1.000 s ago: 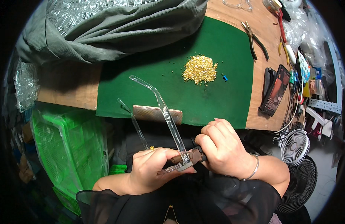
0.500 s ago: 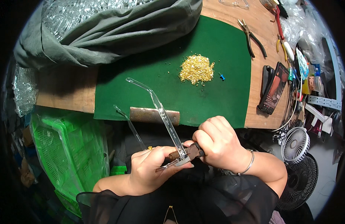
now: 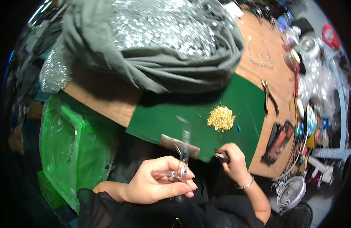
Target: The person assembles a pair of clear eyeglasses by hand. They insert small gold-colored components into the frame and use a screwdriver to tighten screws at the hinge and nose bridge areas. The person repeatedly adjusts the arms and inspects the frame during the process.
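Observation:
My left hand [image 3: 154, 182] grips a transparent eyeglass frame [image 3: 183, 173] between thumb and fingers, in front of my body. One temple arm points up, blurred by motion. My right hand [image 3: 236, 161] is closed round a dark hand tool that looks like pliers [image 3: 222, 155], its brownish head pointing left, apart from the frame. Both hands are off the near edge of the green mat [image 3: 160, 114]. On the mat lies a heap of tiny gold-coloured metal parts [image 3: 221, 118], with a small blue pin [image 3: 239, 129] beside it.
A grey cloth sack [image 3: 156, 72] full of shiny transparent frames [image 3: 164, 30] covers the far side. Dark-handled pliers [image 3: 269, 98] and a phone [image 3: 280, 142] lie at right. A brown strip [image 3: 179, 146] sits at the mat's edge. Green crates [image 3: 78, 152] stand left; a white fan [image 3: 291, 192] stands right.
My right hand with the tool has moved away from the frame to the right. My left hand has turned the frame. The view has shifted toward the sack, and the scene appears lower.

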Demonstrator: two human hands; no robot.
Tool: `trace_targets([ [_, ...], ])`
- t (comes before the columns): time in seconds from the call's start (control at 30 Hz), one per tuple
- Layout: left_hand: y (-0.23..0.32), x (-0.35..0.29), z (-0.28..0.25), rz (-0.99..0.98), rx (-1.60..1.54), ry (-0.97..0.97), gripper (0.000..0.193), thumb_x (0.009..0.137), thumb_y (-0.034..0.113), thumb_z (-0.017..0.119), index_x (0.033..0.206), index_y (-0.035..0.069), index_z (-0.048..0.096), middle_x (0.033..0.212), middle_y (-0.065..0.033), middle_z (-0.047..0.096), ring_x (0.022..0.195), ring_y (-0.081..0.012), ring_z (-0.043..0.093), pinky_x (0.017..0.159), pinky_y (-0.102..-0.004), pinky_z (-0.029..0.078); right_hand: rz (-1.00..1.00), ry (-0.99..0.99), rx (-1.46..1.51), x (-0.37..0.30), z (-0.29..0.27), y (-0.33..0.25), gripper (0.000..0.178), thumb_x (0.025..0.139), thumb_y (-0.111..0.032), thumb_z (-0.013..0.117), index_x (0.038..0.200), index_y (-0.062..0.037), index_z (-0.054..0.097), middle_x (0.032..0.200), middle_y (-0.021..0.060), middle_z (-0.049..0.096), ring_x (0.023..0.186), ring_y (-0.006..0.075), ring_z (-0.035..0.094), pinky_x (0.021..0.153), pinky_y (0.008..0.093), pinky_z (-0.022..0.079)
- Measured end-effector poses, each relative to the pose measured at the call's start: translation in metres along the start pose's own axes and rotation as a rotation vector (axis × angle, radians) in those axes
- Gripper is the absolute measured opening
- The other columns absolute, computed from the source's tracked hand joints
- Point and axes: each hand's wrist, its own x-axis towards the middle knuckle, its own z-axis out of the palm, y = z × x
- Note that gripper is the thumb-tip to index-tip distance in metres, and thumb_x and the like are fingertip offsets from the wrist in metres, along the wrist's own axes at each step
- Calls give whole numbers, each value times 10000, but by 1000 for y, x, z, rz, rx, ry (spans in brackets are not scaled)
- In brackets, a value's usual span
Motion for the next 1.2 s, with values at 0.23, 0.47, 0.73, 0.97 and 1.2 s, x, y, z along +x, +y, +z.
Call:
trace_targets([
  [0.23,-4,12,-13,-304,-406,49,276,852,66,642,1080,-8,506,886,-126,624,727,-198,646,665,-328,550,85,54,150,10,-1,-2,128,748,22,617,849,2,540,777,134,562,674,290,558,620,319,447],
  [0.47,-8,20,-21,-378,-549,58,284,865,86,630,1096,-6,492,884,-126,618,715,-203,641,662,-347,552,200,96,223,8,-1,3,103,791,18,577,889,3,553,737,99,551,638,184,536,605,287,432],
  [0.73,-9,22,-21,-399,-412,118,283,876,97,620,1101,-11,486,881,-116,619,716,-192,640,643,-333,536,252,71,249,2,-1,9,145,767,43,570,904,-2,553,772,107,554,687,217,550,637,297,446],
  [0.97,-12,5,-23,-349,-160,100,171,887,108,575,941,-55,575,802,-170,638,729,-214,654,687,-334,560,180,30,94,-2,-19,2,199,684,47,607,861,-13,537,763,140,530,692,307,545,637,347,452],
  [1.2,-27,5,-9,-234,135,-23,331,942,61,472,1245,-31,380,1139,-166,551,1001,-195,591,884,-320,478,302,144,-10,14,-15,25,209,705,-11,627,901,-34,559,812,142,566,767,331,571,679,391,455],
])
